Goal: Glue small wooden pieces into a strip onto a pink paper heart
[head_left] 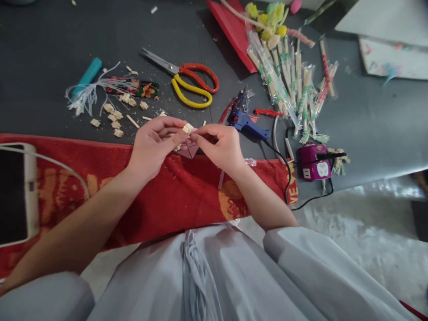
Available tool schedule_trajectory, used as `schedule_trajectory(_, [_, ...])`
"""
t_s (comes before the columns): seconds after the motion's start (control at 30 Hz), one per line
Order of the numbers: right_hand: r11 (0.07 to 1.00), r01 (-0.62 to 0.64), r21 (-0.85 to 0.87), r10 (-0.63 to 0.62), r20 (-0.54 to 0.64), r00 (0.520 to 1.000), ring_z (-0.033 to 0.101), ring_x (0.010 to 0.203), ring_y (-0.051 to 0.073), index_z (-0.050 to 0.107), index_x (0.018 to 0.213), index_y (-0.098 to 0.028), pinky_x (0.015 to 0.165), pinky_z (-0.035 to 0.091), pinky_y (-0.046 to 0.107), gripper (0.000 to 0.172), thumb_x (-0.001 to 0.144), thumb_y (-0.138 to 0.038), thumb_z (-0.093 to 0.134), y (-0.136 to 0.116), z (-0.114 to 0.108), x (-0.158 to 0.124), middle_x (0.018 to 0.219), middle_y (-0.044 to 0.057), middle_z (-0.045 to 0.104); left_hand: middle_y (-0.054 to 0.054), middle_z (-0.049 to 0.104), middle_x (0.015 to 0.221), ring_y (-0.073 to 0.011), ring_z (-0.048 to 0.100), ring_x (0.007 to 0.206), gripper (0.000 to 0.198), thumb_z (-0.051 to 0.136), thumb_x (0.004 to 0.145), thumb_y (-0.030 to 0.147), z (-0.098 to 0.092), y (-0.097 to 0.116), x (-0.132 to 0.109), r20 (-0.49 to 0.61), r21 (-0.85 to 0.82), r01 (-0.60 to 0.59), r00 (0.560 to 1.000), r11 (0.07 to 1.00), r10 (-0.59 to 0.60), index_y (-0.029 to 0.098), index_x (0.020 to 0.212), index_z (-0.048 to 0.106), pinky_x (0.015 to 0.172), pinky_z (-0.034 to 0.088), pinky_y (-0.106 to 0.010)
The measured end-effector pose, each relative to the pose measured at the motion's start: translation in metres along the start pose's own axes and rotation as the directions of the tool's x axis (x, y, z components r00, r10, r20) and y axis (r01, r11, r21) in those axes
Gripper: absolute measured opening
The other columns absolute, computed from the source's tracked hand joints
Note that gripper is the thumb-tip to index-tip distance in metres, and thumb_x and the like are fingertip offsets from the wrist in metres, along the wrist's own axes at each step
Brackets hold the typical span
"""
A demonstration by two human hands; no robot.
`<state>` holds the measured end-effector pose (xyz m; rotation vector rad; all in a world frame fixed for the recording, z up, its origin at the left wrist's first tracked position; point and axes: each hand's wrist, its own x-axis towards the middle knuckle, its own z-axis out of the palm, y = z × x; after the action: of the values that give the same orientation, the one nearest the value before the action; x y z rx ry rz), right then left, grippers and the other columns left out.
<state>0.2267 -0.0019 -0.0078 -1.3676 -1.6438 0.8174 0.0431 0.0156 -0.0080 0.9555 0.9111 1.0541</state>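
Observation:
Over the table's front edge, my left hand [152, 147] pinches a small pale cluster of short wooden-looking pieces [187, 128] between thumb and fingers. My right hand [222, 149] is closed in a pinch right beside that cluster; what its fingertips grip is too small to make out. Below the fingers shows a pinkish, angular piece [189, 152], partly covered by the hands. Several similar pale clusters [115, 115] lie to the left of my left hand. A blue glue gun [249, 124] rests just beyond my right hand, its nozzle pointing away.
Scissors [197, 84] with red and yellow handles lie beyond the hands. White strings [90, 91] and a teal roll [88, 76] are at left. Wrapped sticks [290, 76] spread at back right, near a purple power socket [314, 162]. A red towel [150, 200] covers the front edge.

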Motion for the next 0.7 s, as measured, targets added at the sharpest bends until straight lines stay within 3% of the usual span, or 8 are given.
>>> schedule_trajectory(0.17, [0.995,0.01,-0.101,-0.029,-0.186,0.982,0.059,0.065,0.01,0.076,0.079,-0.02,0.063,0.046,0.026,0.019,0.097,-0.024,0.069,0.009,-0.018,0.005,0.073,-0.002,0.07,-0.004,0.085,0.092,-0.0226,0.085,0.085,0.05,0.109,0.067,0.047,0.0,0.002,-0.001,-0.04,-0.013,0.034,0.999,0.999,-0.035,0.022,0.095,0.077,0.077,0.073,-0.029])
schedule_trajectory(0.43, [0.962,0.026,-0.271,-0.143,-0.418,0.897,0.063,0.073,0.015,0.073,0.087,-0.024,0.07,0.051,0.033,0.035,0.109,-0.048,0.061,0.038,-0.049,0.012,0.078,0.001,0.066,-0.003,0.085,0.092,-0.0204,0.084,0.079,0.041,0.105,0.073,0.037,-0.003,0.002,0.002,-0.054,-0.052,0.093,0.994,0.994,-0.095,0.024,0.094,0.073,0.068,0.07,-0.026])
schedule_trajectory(0.53, [0.955,0.047,-0.291,-0.162,-0.383,0.91,0.066,0.076,0.016,0.076,0.09,-0.025,0.071,0.054,0.035,0.035,0.11,-0.048,0.059,0.035,-0.044,0.012,0.082,0.002,0.07,-0.003,0.085,0.09,-0.0215,0.084,0.078,0.041,0.105,0.072,0.04,-0.003,0.003,0.002,-0.056,-0.056,0.088,0.994,0.995,-0.091,0.024,0.093,0.073,0.066,0.07,-0.027])
schedule_trajectory(0.7, [0.981,0.085,-0.175,-0.107,-0.117,0.987,0.06,0.068,0.013,0.081,0.1,-0.023,0.069,0.054,0.03,0.013,0.097,-0.026,0.069,0.015,-0.023,0.006,0.075,-0.002,0.068,-0.006,0.085,0.089,-0.0226,0.083,0.078,0.047,0.108,0.067,0.044,-0.002,0.001,0.002,-0.056,-0.044,0.066,0.996,0.997,-0.068,0.023,0.095,0.077,0.067,0.069,-0.029])
